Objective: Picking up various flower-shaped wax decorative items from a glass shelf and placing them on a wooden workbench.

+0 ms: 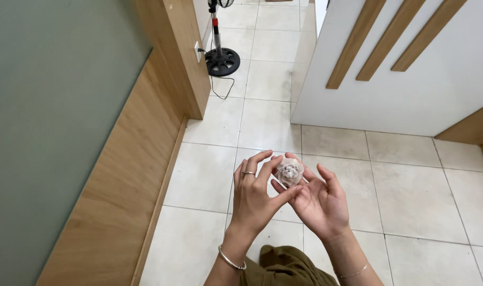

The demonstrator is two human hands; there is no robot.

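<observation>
Both hands meet low in the centre of the frame, above a pale tiled floor (pixel 411 190). The left hand (pixel 254 198) (a ring on one finger, a bangle at the wrist) and the right hand (pixel 318 204) pinch a small pinkish fabric rosette (pixel 290 171) between loosely curled fingertips, palms half open. A wood-panelled wall (pixel 130 175) runs down the left side; a white partition with wooden slats (pixel 411 69) fills the upper right. Between them the tiles stretch toward a standing fan's black base (pixel 222 61) at the upper centre.
</observation>
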